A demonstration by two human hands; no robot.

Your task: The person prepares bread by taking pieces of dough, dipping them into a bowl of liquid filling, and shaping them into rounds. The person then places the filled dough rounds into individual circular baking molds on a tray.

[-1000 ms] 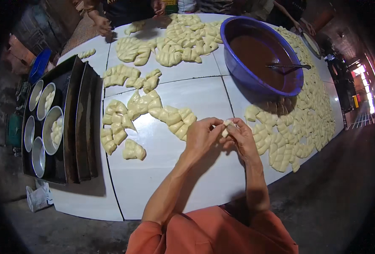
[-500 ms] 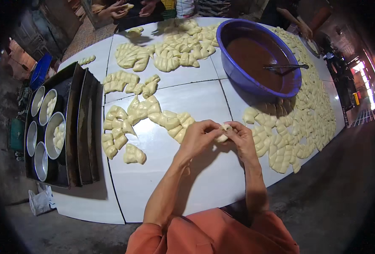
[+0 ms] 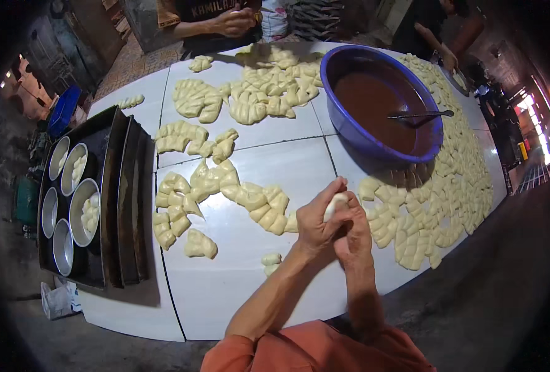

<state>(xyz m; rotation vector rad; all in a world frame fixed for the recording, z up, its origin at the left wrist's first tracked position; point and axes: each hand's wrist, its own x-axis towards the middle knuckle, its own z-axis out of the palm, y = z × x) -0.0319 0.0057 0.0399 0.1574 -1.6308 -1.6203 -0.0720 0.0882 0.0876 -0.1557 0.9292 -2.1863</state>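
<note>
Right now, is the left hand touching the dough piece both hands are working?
Touching. The head view shows the left hand wrapped around the pale dough piece, fingers closed on it, with the right hand pressed against it too.

1 small pale dough piece [image 3: 335,204], smooth and rounded, pinched between both hands' fingers [image 3: 324,201], held above the white desk [image 3: 237,291].

A white tiled table [image 3: 237,291] stands on a dim grey floor [image 3: 473,297], daylight at right.
</note>
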